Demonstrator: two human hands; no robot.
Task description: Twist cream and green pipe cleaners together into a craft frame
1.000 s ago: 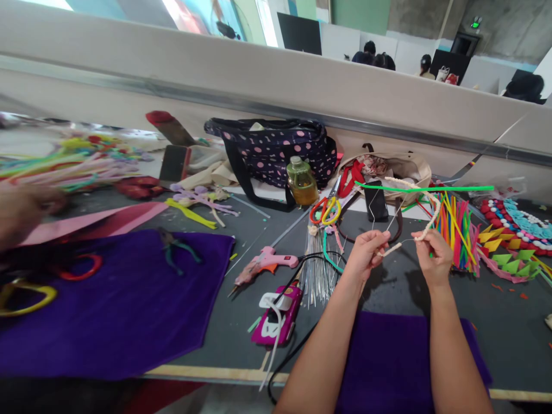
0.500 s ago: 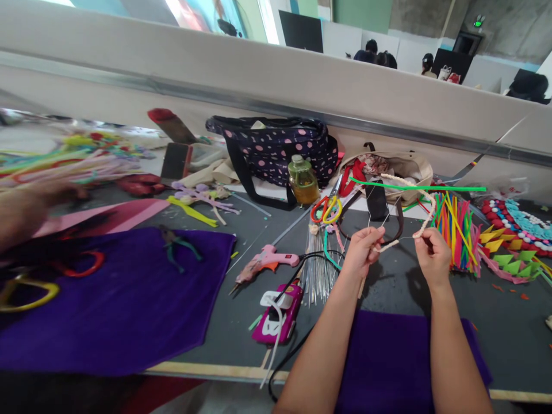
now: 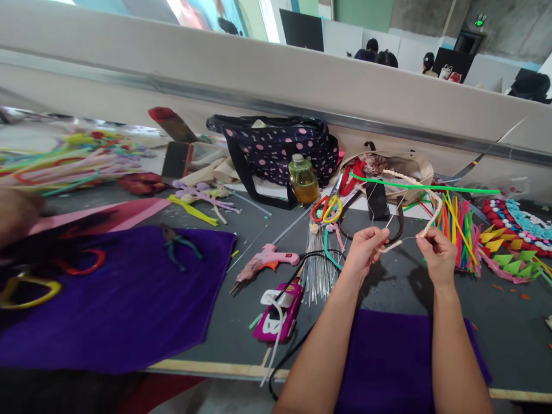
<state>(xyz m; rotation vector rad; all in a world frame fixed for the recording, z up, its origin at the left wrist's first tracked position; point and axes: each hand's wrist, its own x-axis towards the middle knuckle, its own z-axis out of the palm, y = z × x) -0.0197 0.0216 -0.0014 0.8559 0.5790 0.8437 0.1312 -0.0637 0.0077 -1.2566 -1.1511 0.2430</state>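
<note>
Head view: bare grey tabletop (image 3: 401, 284) beneath both hands.

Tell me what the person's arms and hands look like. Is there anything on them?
Both arms are bare right up to the bottom edge of the picture: no sleeves show. The left hand and right hand wear no gloves, and no rings, watch or bracelets can be seen. The wrists are plain, with no markings. The nails are too small to tell if they are painted.
</note>
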